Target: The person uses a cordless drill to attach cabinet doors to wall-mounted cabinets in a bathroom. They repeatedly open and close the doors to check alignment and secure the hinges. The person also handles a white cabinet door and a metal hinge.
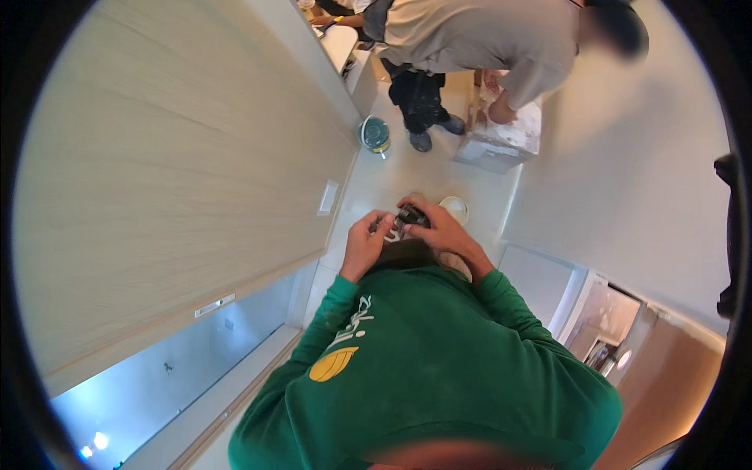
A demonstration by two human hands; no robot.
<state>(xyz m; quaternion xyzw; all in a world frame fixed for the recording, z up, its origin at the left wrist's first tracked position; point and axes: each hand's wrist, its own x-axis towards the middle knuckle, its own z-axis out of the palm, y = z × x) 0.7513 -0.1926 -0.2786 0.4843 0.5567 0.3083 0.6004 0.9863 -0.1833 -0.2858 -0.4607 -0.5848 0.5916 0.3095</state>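
In front of my waist, my right hand (448,234) is closed around a small black object (413,215), whose exact kind I cannot make out. My left hand (364,245) is beside it, fingers bent together close to the object's left side. Between the hands is a small light-coloured bit (397,230), too small to name. Whatever the left fingertips grip is hidden. Both forearms, in green sleeves, bend inward from the sides.
A large pale wood-grain panel (180,157) stands to the left. Ahead is a teal bucket (374,133); a white round tub (454,208) stands just beyond my right hand. A person in a beige shirt (478,31) bends over a white-topped box (493,153). A pale wall (619,172) rises at right.
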